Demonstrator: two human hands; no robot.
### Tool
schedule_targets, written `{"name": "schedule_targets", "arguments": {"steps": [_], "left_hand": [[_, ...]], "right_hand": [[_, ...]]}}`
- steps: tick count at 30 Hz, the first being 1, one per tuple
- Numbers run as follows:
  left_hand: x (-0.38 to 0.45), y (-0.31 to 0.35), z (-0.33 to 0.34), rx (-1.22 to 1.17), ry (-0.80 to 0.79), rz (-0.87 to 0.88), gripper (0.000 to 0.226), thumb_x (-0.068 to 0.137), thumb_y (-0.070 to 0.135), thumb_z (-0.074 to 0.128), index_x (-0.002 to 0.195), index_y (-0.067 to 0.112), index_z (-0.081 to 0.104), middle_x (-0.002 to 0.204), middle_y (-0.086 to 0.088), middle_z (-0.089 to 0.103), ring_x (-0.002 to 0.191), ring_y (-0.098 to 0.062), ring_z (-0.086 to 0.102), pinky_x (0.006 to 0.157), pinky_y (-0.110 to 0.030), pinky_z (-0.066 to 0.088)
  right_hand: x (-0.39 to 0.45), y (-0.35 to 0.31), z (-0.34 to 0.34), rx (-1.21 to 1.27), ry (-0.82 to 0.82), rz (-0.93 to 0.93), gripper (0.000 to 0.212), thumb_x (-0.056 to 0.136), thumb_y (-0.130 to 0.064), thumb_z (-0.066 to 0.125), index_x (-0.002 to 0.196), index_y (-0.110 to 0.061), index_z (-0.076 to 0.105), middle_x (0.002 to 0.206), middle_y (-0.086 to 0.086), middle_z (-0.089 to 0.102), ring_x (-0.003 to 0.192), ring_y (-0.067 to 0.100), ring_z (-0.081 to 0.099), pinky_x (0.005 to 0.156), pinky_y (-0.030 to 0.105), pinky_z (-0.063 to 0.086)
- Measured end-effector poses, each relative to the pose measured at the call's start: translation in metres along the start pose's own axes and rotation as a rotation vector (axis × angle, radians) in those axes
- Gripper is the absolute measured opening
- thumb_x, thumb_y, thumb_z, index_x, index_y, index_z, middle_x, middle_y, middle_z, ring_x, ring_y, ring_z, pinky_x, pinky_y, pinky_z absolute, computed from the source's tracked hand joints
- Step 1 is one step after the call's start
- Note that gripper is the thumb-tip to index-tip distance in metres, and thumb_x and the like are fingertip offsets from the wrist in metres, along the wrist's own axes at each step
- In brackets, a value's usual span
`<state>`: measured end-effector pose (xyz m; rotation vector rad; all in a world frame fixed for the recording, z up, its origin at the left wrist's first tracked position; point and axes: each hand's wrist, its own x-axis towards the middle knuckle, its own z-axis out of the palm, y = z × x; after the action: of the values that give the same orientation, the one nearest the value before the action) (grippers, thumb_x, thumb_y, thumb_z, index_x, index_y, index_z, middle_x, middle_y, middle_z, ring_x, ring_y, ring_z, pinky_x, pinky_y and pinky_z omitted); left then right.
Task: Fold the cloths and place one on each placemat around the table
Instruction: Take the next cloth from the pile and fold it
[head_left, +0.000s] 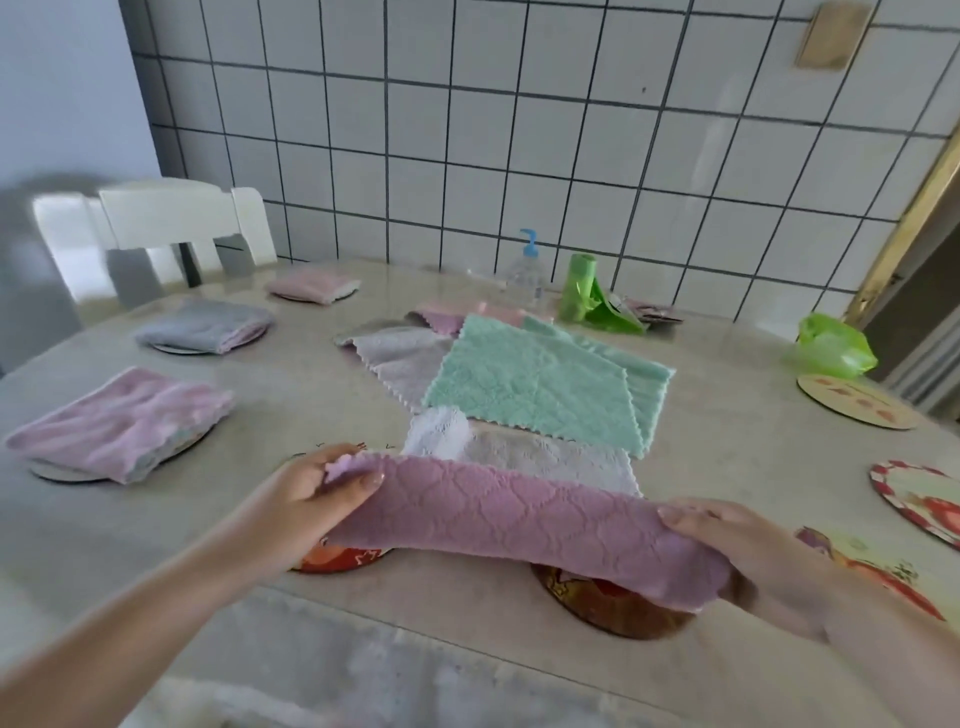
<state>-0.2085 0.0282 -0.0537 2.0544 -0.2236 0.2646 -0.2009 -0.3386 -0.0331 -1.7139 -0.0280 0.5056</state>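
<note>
Purple cloth (519, 525) sits at lower centre of the frame, lifted off the surface (727, 467) and stretched between both hands, folded edge toward the camera. Left hand (311, 499): fingers pinched on the cloth's left end, thumb on top. Right hand (727, 540): fingers wrapped over the right end, cloth draped around them. Fabric looks like plush microfibre: light, limp, sags in the middle, not slippery; judged best held at corners or along the ends so the layers stay aligned. Two dark round placemats (608, 603) lie partly hidden directly under the cloth. Along the left of the frame three folded cloths already rest on mats: pink one (119, 421), grey one (202, 325), pale pink one (311, 285). Unfolded pile at centre, green cloth (535, 384) on top, lilac cloth (395, 358) beside it. At right, bare mats (857, 400) wait uncovered. Judgement: roughly halfway through; current step is folding.
</note>
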Motion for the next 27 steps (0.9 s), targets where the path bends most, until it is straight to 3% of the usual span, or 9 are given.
{"name": "schedule_targets", "arguments": {"steps": [4,7,9,11,15,17,20,22,27], "left_hand": [[-0.009,-0.01,-0.004,0.03,-0.062,0.007,0.025,0.079,0.051,0.062,0.067,0.029,0.058,0.056,0.018,0.047,0.055,0.003,0.041,0.052,-0.018,0.031],[-0.01,-0.016,-0.007,0.068,-0.144,-0.021,0.063,0.065,0.079,0.052,0.068,0.016,0.053,0.06,0.013,0.041,0.058,-0.002,0.039,0.055,-0.024,0.03],[-0.003,-0.021,-0.009,0.085,-0.164,-0.058,0.067,0.064,0.077,0.052,0.073,0.01,0.054,0.063,0.009,0.043,0.06,-0.007,0.042,0.056,-0.026,0.033],[0.01,-0.022,-0.007,0.089,-0.134,-0.058,0.053,0.066,0.067,0.055,0.068,0.014,0.049,0.06,0.009,0.042,0.057,-0.008,0.04,0.056,-0.028,0.032],[0.045,-0.017,0.004,0.164,-0.079,0.017,0.04,0.086,0.032,0.062,0.055,0.025,0.038,0.051,0.013,0.038,0.053,-0.003,0.034,0.054,-0.027,0.027],[0.062,-0.02,0.009,0.243,-0.067,0.033,0.034,0.088,0.025,0.06,0.059,0.017,0.044,0.052,0.01,0.041,0.051,-0.003,0.035,0.051,-0.023,0.026],[0.08,-0.029,0.015,0.355,-0.105,0.013,0.024,0.087,0.027,0.06,0.073,0.008,0.059,0.066,-0.005,0.059,0.06,-0.018,0.052,0.056,-0.031,0.036],[0.087,-0.036,0.018,0.387,-0.097,0.007,0.022,0.086,0.028,0.06,0.077,0.008,0.062,0.072,-0.009,0.063,0.069,-0.026,0.059,0.06,-0.036,0.042],[0.083,-0.051,0.025,0.496,-0.032,0.095,0.043,0.074,0.054,0.044,0.081,0.016,0.063,0.082,0.009,0.064,0.078,-0.011,0.058,0.069,-0.032,0.044]], "right_hand": [[-0.01,-0.004,0.003,0.031,-0.054,0.075,0.037,0.069,-0.03,0.074,0.091,0.0,0.07,0.092,0.015,0.072,0.079,0.021,0.069,0.061,0.025,0.055],[-0.015,-0.007,0.004,0.02,-0.11,0.11,0.036,0.068,-0.034,0.078,0.086,-0.003,0.073,0.097,0.018,0.072,0.086,0.025,0.07,0.063,0.027,0.055],[-0.009,-0.008,0.004,-0.011,-0.04,0.099,0.041,0.07,-0.039,0.077,0.086,-0.002,0.07,0.093,0.017,0.072,0.084,0.025,0.07,0.065,0.029,0.054],[0.004,-0.008,0.001,-0.058,0.12,0.045,0.041,0.078,-0.035,0.066,0.092,0.003,0.063,0.087,0.019,0.07,0.079,0.024,0.067,0.066,0.032,0.051],[0.039,-0.009,-0.006,-0.087,0.379,-0.072,0.03,0.086,-0.024,0.061,0.094,0.005,0.062,0.086,0.015,0.064,0.076,0.022,0.06,0.065,0.03,0.047],[0.056,-0.005,-0.011,-0.173,0.438,-0.108,0.025,0.087,-0.024,0.063,0.089,0.0,0.064,0.082,0.011,0.059,0.076,0.021,0.055,0.07,0.031,0.043],[0.075,0.0,-0.014,-0.343,0.507,-0.162,0.016,0.086,-0.025,0.065,0.072,-0.016,0.066,0.068,0.002,0.057,0.07,0.02,0.053,0.069,0.03,0.038],[0.081,0.002,-0.011,-0.421,0.535,-0.19,0.015,0.086,-0.024,0.064,0.073,-0.017,0.064,0.066,0.001,0.056,0.067,0.018,0.052,0.064,0.029,0.035],[0.077,0.016,-0.003,-0.544,0.691,-0.27,0.016,0.085,-0.026,0.063,0.073,-0.016,0.062,0.064,0.003,0.062,0.063,0.016,0.054,0.057,0.028,0.037]]}}
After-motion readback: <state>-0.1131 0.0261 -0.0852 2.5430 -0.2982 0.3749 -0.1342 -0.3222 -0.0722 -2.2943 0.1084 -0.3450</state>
